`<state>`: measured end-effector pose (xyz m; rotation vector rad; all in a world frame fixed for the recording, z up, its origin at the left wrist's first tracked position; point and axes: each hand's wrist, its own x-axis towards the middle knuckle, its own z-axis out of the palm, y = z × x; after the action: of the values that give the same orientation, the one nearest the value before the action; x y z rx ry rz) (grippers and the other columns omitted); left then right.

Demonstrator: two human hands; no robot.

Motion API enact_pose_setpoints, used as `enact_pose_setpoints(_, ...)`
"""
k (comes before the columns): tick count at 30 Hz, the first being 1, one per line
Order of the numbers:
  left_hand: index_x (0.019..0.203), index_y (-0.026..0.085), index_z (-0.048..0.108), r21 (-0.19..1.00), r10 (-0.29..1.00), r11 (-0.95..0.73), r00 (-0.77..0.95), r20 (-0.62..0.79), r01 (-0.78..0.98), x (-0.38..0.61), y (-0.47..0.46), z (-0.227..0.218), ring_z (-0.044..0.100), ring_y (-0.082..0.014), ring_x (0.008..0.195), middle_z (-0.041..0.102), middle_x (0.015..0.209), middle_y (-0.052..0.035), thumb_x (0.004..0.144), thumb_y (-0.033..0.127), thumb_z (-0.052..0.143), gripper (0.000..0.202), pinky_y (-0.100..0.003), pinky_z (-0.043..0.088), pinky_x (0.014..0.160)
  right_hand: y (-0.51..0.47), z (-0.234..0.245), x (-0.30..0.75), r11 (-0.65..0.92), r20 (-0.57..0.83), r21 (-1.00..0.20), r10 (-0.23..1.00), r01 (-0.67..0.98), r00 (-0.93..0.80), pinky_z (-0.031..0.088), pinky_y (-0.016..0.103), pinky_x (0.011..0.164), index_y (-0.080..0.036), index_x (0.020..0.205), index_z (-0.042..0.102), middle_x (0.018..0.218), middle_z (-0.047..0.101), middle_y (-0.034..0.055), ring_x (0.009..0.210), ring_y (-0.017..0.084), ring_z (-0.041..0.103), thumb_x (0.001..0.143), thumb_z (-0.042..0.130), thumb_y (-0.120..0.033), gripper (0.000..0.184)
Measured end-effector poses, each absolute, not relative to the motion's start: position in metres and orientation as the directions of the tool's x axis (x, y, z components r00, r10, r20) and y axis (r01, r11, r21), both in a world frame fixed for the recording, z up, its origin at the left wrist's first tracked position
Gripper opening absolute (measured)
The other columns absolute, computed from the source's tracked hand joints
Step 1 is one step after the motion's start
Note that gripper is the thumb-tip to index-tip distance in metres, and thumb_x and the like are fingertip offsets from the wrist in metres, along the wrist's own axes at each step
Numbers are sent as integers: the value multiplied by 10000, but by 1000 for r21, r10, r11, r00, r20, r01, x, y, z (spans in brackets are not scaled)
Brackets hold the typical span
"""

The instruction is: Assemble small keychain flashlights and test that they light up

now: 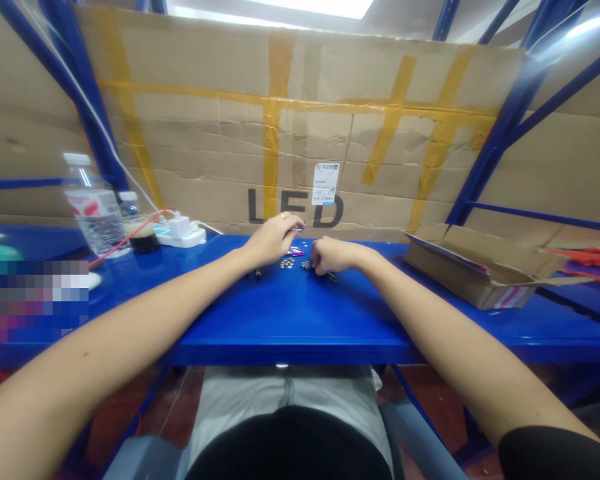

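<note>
Over the far middle of the blue table [290, 320], my left hand [276, 237] is closed, with a small slim shiny piece [298, 229] at its fingertips. My right hand [336, 255] is curled with its fingertips down at the tabletop, beside a few small metal pieces [306, 265]; whatever it pinches is hidden. Between the hands lie several small silvery and gold-toned pieces [287, 263] and several slim purple pieces [296, 251]. A green piece [333, 278] shows below my right hand. Under my left wrist is a small dark and yellowish item [259, 273].
A large taped cardboard sheet [205, 147] stands behind the table. On the left are a water bottle [97, 213], a cup of dark liquid [144, 241] and a white power strip [187, 235] with cables. An open cardboard box [480, 273] sits right, near red material [593, 259].
</note>
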<state>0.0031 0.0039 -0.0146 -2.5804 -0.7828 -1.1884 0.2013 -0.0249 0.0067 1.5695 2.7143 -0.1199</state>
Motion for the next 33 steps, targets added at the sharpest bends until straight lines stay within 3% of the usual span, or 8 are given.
enact_pose_setpoints(3, 1082, 179, 636, 48, 384, -839, 527, 758, 543, 3, 4, -14, 635, -208, 1004, 683, 1055, -87, 928, 121, 479, 228, -384, 517, 912, -28, 14, 204, 512, 54, -136, 859, 848, -509, 398, 289, 594, -159, 732, 678, 726, 695, 54, 643, 175, 583, 712, 681, -191, 38)
enact_pose_setpoints(7, 1122, 188, 643, 64, 382, -849, 524, 761, 525, 3, 0, -11, 645, -198, 1005, 701, 1081, -83, 933, 100, 456, 280, -371, 511, 913, -24, 21, 214, 550, 187, -350, 834, 758, -519, 428, 263, 630, -157, 723, 636, 759, 711, 56, 707, 165, 614, 773, 596, -141, 66)
enact_pose_setpoints(13, 1150, 194, 653, 37, 364, -860, 561, 744, 508, 5, -9, -7, 638, -197, 976, 692, 1033, -67, 898, 163, 562, 270, -350, 507, 886, -15, 14, 218, 478, 254, -763, 841, 435, -478, 471, 258, 624, -173, 871, 552, 674, 654, 28, 651, 149, 629, 874, 556, -130, 43)
enact_pose_setpoints(16, 1155, 217, 663, 31, 365, -868, 593, 718, 496, 4, -8, -8, 633, -193, 951, 665, 1022, -60, 899, 234, 609, 262, -347, 506, 863, -14, 10, 215, 390, 246, -886, 854, 252, -458, 488, 266, 616, -176, 914, 545, 650, 576, -7, 611, 131, 591, 890, 577, -144, 52)
enact_pose_setpoints(20, 1080, 236, 690, 29, 371, -863, 592, 715, 505, 2, -4, -8, 631, -185, 918, 659, 986, -52, 949, 260, 552, 191, -337, 497, 831, -17, 9, 213, 331, 206, -932, 818, 147, -538, 491, 263, 596, -167, 853, 560, 698, 510, -15, 609, 110, 537, 902, 590, -188, 61)
enact_pose_setpoints(25, 1048, 231, 682, -23, 357, -852, 614, 704, 522, 1, -3, -6, 632, -192, 940, 687, 1009, -49, 931, 235, 548, 178, -335, 487, 818, -23, 12, 214, 313, 129, -931, 764, 188, -632, 513, 284, 616, -165, 868, 595, 726, 505, -3, 630, 124, 520, 872, 610, -176, 20)
enact_pose_setpoints(33, 1029, 222, 682, 14, 382, -849, 594, 708, 529, 0, -1, -8, 645, -192, 913, 724, 966, -32, 901, 207, 563, 175, -331, 486, 813, -26, 9, 206, 362, 166, -902, 795, 235, -584, 457, 251, 580, -194, 825, 552, 638, 346, -52, 554, 105, 349, 902, 533, -169, 83)
